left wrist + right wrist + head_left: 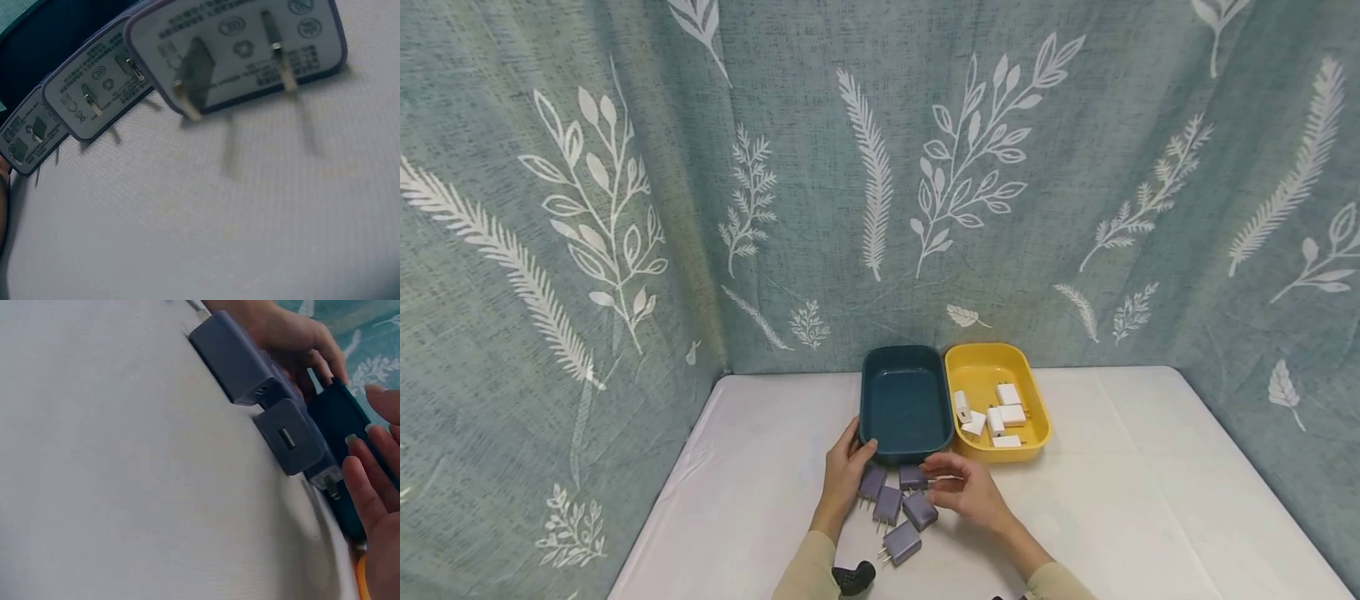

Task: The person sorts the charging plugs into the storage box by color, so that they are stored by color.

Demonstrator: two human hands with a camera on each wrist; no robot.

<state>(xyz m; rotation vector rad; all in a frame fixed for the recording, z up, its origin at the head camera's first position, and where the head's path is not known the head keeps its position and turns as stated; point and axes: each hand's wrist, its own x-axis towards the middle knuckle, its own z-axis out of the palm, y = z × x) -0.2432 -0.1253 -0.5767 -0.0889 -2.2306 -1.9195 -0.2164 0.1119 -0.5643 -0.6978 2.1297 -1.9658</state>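
Observation:
My left hand (844,471) grips the near-left corner of the dark teal plastic bin (906,457), thumb at the rim and fingers along the outer side. No contents show in that bin. Just in front of it, several purple plug-in chargers (902,543) lie loosely grouped on the table. Their metal prongs and printed faces (237,44) show in the left wrist view. My right hand (966,490) hovers by the right side of this group, fingers loosely bent and apart from the thumb. Nothing is between its fingers (370,478) in the right wrist view.
A yellow bin (1039,417) holding several white chargers (1011,415) stands right beside the teal one. The white-covered table (1135,500) meets leaf-printed curtains (820,208) at the back and sides. A black curved object (854,577) shows by my left sleeve.

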